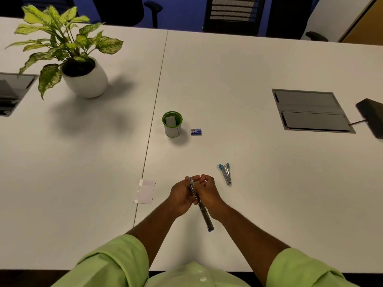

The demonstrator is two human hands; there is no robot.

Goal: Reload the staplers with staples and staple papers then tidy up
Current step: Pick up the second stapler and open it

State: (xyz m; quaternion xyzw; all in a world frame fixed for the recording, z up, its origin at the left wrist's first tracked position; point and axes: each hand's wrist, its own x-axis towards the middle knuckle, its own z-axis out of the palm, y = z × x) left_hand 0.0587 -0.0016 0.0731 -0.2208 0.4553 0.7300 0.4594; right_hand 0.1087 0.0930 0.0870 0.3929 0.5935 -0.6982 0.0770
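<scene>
An opened stapler (pixel 202 206) is held above the white tabletop (pixel 269 183) between both hands; the left hand (pixel 181 196) is curled round its upper part in a closed grip, and the right hand (pixel 208 193) is curled against it from the other side, gripping it too; a second stapler (pixel 225 173), blue-tipped, is seen lying just right of the hands; papers (pixel 145 191) are laid to the left; further back a blue staple box (pixel 196 131) is set beside a green-rimmed cup (pixel 173 125); a potted plant (pixel 83 73) is placed far left
</scene>
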